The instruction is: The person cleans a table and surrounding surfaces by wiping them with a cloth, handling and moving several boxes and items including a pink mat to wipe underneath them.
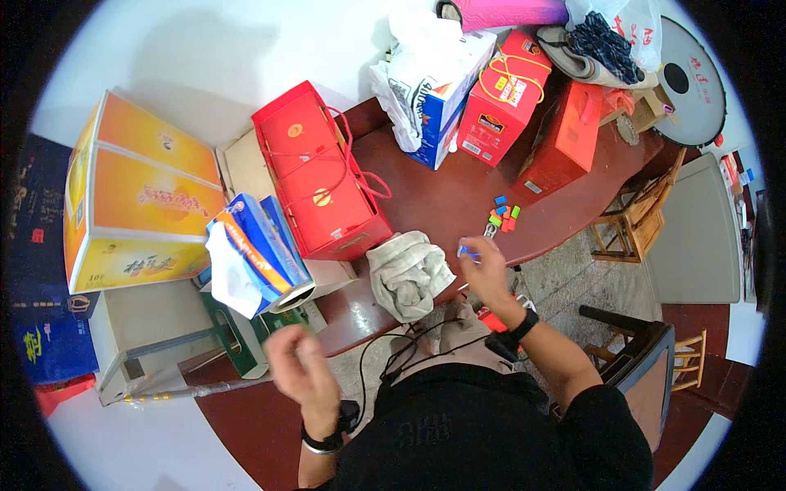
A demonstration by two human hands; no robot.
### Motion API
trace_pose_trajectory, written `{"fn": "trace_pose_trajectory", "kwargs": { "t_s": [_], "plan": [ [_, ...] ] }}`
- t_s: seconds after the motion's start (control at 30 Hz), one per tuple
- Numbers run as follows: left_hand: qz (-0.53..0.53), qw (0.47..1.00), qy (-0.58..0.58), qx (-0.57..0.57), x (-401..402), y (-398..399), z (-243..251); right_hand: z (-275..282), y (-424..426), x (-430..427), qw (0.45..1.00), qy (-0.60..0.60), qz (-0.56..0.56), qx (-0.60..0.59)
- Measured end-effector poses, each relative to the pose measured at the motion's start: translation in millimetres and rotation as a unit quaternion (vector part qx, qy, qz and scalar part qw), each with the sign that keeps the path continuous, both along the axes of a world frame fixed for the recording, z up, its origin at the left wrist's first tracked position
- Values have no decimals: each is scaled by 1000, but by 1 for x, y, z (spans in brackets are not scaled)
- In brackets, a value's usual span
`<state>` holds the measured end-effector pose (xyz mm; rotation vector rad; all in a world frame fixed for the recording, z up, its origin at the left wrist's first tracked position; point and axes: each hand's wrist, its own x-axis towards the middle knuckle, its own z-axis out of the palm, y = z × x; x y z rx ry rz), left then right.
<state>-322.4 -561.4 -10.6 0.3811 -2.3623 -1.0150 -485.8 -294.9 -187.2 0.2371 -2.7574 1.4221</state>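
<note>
My right hand (486, 273) is over the front edge of the dark red table (424, 196). Its fingertips pinch a small blue and white item (468, 253), too small to identify. Just beyond that hand, several small blue, orange and green blocks (505, 216) lie in a loose cluster beside a small silvery metal piece (490, 230). A crumpled pale grey cloth (408, 273) rests on the table between my hands. My left hand (301, 362) is raised in front of the table edge, blurred, with its fingers curled; whether it holds anything is unclear.
A red gift box (325, 184) with rope handles and an opened blue tissue carton (261, 258) stand left. Further back are a blue carton (442, 116) and red boxes (503, 98). Black cables (399, 350) hang near my lap. Wooden chairs (638, 221) stand right.
</note>
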Motion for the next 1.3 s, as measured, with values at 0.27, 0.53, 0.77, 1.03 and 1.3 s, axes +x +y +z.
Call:
{"fn": "trace_pose_trajectory", "kwargs": {
  "t_s": [0.27, 0.53, 0.77, 1.03, 1.3],
  "plan": [
    [-193, 946, -193, 175, -100, 66, -89, -115, 108, -70, 973, -131, -142, 126],
    [-278, 922, -230, 140, -204, 129, -191, -111, 98, -126, 950, -178, -168, 194],
    [-276, 906, -320, 30, -279, 188, -226, -102, 101, -127, 951, -206, -98, 210],
    [-357, 850, -376, -90, -323, 228, -256, -104, 105, -130, 958, -195, -80, 194],
    [-356, 851, -356, -148, -333, 236, -266, -81, 100, -135, 943, -230, -65, 232]
  ]
}}
